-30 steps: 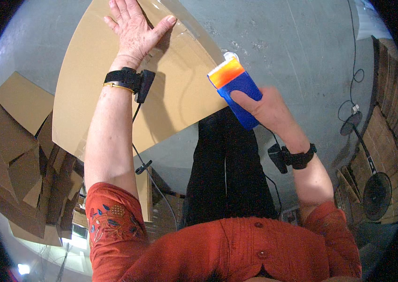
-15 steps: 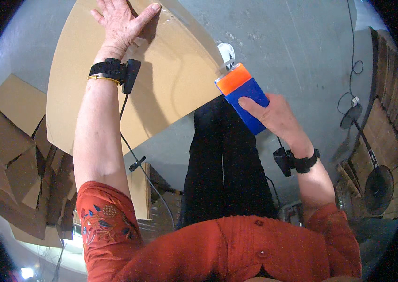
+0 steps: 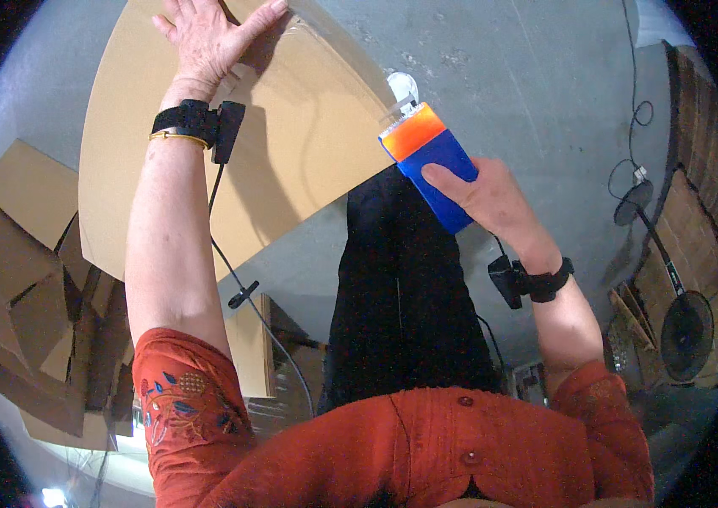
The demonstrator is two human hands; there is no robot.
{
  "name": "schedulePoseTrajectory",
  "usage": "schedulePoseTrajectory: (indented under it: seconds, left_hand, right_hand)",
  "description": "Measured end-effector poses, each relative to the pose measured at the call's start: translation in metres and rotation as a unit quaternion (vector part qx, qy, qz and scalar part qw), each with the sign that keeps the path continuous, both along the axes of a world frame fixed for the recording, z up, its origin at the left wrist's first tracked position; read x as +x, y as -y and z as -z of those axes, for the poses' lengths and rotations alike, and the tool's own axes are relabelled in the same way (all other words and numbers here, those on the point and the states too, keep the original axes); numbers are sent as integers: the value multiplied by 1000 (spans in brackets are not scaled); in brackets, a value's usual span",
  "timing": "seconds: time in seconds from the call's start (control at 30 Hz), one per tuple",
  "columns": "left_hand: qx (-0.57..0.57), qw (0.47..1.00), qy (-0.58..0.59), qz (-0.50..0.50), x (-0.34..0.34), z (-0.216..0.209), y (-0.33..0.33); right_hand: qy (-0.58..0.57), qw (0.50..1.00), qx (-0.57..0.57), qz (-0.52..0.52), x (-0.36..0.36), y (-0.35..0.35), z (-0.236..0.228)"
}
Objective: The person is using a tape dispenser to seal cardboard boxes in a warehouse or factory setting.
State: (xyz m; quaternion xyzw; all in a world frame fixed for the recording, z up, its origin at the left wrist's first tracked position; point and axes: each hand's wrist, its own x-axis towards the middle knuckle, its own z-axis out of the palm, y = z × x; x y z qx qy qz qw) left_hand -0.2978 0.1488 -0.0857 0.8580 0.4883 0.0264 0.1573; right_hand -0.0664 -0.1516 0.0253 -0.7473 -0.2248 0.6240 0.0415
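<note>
A large tan cardboard sheet or box panel point(image 3: 316, 161) spreads in front of me. My left hand point(image 3: 206, 42) lies on its far part, open with fingers spread and thumb stretched toward the edge. Close to the panel's right corner, my right hand point(image 3: 498, 203) is wrapped round a blue and orange tape dispenser point(image 3: 439, 178). The dispenser is tilted, its toothed front end against or just beside the panel's edge; contact is hard to tell. Clear tape point(image 3: 338, 42) shines along that right edge. A small white piece point(image 3: 404, 86) shows just beyond the dispenser.
Folded brown cardboard point(image 3: 24, 279) is piled at the left. On the right are a black stand with a round base point(image 3: 686, 337), a thin cable point(image 3: 632, 135) on the grey floor point(image 3: 537, 93), and more stacked cardboard point(image 3: 706, 203). A black cable runs from my left wrist strap.
Both hands have shifted slightly left in the picture, together with the panel and the tape dispenser. Their holds look the same.
</note>
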Motion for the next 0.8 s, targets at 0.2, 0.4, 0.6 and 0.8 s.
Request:
schedulePoseTrajectory:
  seconds: [0.2,0.4,0.6,0.8]
  left_hand:
    - [9,999,-33,7,4,-6,6]
    - [163,984,66,20,7,6,30]
    - [125,977,171,-11,43,-1,123]
    - [59,969,240,12,42,7,146]
  right_hand:
    - [5,1000,14,3,-2,-3,0]
    - [17,1000,1,2,-1,-4,12]
    - [61,997,2,-43,-1,12,17]
    - [49,998,27,-3,-5,15,15]
